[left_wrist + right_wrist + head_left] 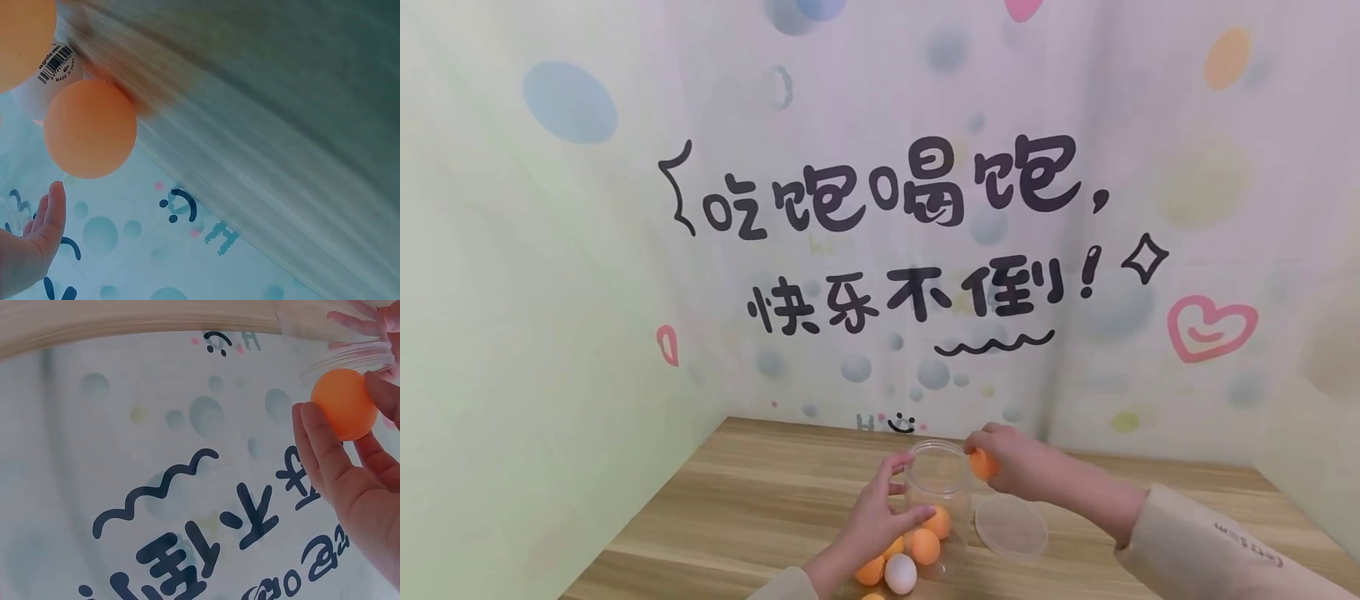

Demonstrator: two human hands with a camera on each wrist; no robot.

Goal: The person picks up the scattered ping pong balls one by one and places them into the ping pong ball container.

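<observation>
A clear plastic jar (953,500) stands upright on the table with its mouth uncovered. My left hand (874,518) holds it from the left, fingers by the rim and thumb across the front. Beside the rim on the right, my right hand (1017,463) pinches an orange ping-pong ball (345,404) between thumb and fingers. Two orange balls (926,547) overlap the jar's lower part in the head view. Close by, to the left and in front, are a white ball (901,574) and more orange balls (870,571). Printed lettering and a barcode show on the white ball (59,69).
A round translucent lid (1012,527) lies flat on the wood-grain table (737,492), right of the jar. Behind the table hangs a pale backdrop (880,375) with dark lettering and coloured spots; more of it closes off the left side.
</observation>
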